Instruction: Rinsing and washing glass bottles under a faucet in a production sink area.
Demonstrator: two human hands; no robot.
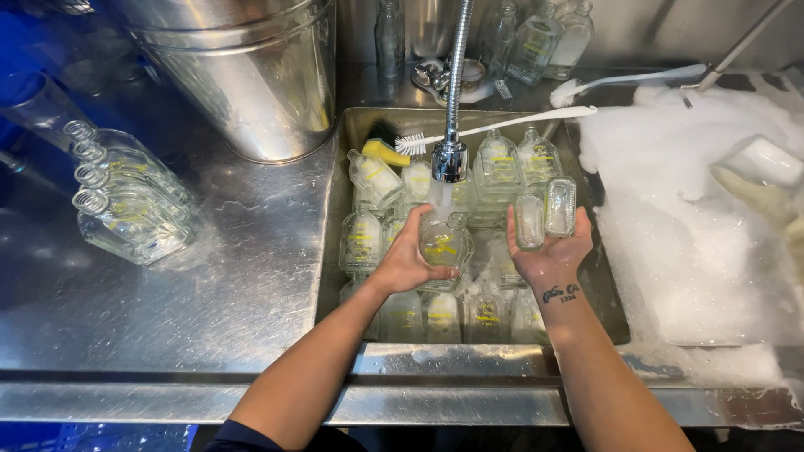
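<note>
My left hand (408,261) grips a clear glass bottle (444,241) with yellow print, held under the running spray faucet (450,159) over the steel sink (335,209). My right hand (548,255) holds two small clear bottles (544,213) upright, side by side, just right of the faucet. Below both hands the sink is packed with several more clear bottles (469,314) lying in water.
Several rinsed bottles (126,201) lie in a row on the left steel counter. A large metal bucket (243,75) stands behind them. A bottle brush (494,130) and yellow sponge (383,152) rest at the sink's back. Thick foam (695,234) fills the right basin.
</note>
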